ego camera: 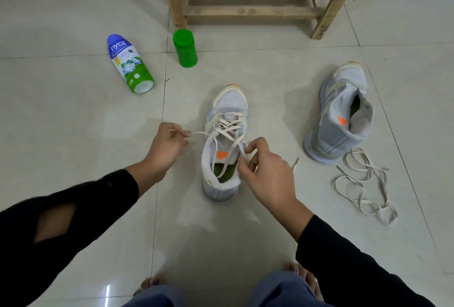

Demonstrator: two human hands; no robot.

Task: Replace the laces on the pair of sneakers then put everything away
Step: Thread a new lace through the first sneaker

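Judging progress under halfway, I note my left hand (167, 144) and right hand (265, 174) each pinching the flat cream lace (228, 125) threaded through the white mesh sneaker (229, 103) at frame centre; the grey unlaced sneaker (339, 115) and loose cream lace (363, 184) wait at right.

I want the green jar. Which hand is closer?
Left. The left hand, pinching the lace, is straight toward the person from the green jar; the right hand is farther right, at the sneaker.

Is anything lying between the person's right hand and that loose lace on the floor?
Nothing visible does. Only bare tile and one lace tip lie between the right hand and the loose lace; the unlaced sneaker stands behind it.
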